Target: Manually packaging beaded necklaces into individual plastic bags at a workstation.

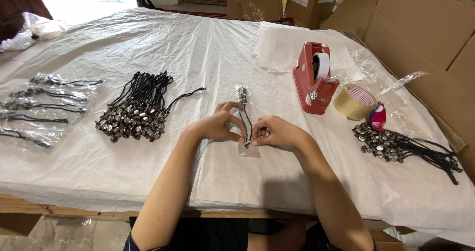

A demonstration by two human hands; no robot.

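Between our hands, near the table's front edge, a black cord bracelet (243, 113) lies partly inside a clear sleeve (249, 149). Our left hand (217, 126) pinches the cord; our right hand (278, 132) grips the sleeve's mouth. Farther right stands a red tape dispenser (312, 80).

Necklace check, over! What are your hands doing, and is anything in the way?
Both hands, left and right, pinching one black-cord necklace in its clear sleeve. Loose necklace pile left, red tape dispenser right. Nothing blocking.
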